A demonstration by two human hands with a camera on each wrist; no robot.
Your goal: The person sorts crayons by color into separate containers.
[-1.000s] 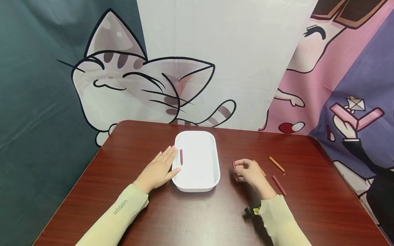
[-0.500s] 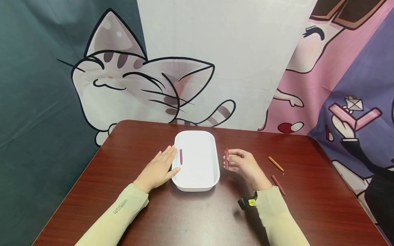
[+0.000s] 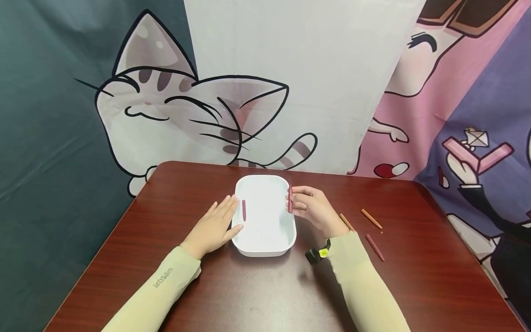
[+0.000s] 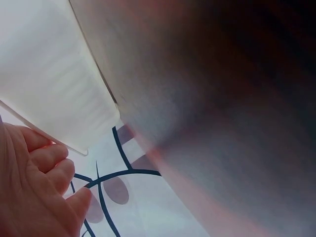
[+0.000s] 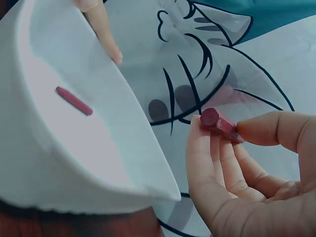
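Note:
My right hand (image 3: 314,208) pinches a dark red crayon (image 3: 290,199) between thumb and fingers, at the right rim of a white plastic tray (image 3: 267,221). Seen from the right wrist, this crayon (image 5: 217,122) points its blunt end at the camera. Another dark red crayon (image 3: 244,210) lies in the tray along its left side. With fingers straight, my left hand (image 3: 210,229) rests against the tray's left rim. The left wrist view has that hand (image 4: 42,173) beside the tray wall (image 4: 49,74); much of this view is dark and blurred.
Right of the tray, an orange crayon (image 3: 371,218) and a dark red crayon (image 3: 375,248) lie on the brown table (image 3: 265,295). A second orange crayon (image 3: 346,222) lies close by my right wrist. A cartoon-printed cloth (image 3: 332,69) hangs behind the table.
My right hand has carried the dark red crayon leftward and away from me to the tray's right rim. An orange crayon shows again beside the wrist. The left hand has stayed put.

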